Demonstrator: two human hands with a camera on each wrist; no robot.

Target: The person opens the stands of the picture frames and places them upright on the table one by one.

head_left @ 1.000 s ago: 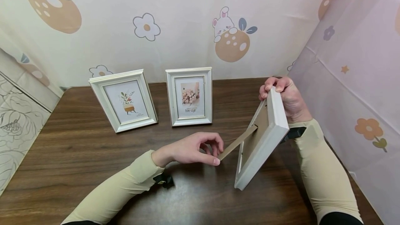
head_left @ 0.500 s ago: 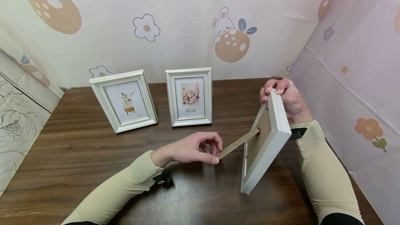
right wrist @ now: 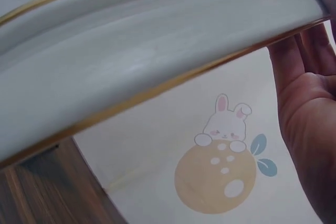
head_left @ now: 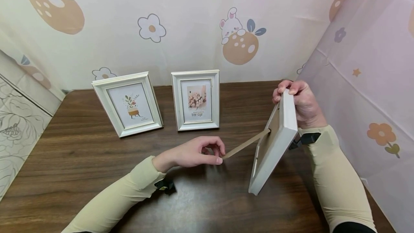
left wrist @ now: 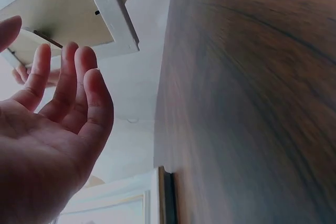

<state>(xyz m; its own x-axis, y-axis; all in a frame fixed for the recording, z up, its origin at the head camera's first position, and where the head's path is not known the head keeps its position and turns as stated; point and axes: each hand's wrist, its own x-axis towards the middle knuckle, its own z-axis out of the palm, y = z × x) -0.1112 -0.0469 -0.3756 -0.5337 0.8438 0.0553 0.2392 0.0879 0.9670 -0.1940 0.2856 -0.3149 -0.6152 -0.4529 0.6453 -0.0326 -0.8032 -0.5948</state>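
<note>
My right hand (head_left: 305,105) grips the top edge of a white picture frame (head_left: 283,143), which is tilted with its brown backing toward the left. From that backing a thin brown stand leg (head_left: 245,146) sticks out. My left hand (head_left: 194,152) pinches the free end of this leg between thumb and fingers. In the left wrist view the frame's back (left wrist: 68,9) is above the fingers. The right wrist view has the frame's white, gold-lined moulding (right wrist: 157,45) close up, hiding part of the right hand (right wrist: 310,108).
Two more white picture frames stand toward the back of the dark wooden table (head_left: 81,161): one with a potted plant picture (head_left: 132,107), one with a flower photo (head_left: 197,100). A patterned curtain (head_left: 191,21) hangs behind and along the right.
My left hand has shifted slightly left and up with the end of the leg. The right hand has moved a little to the right, and the held frame has changed its tilt slightly.
</note>
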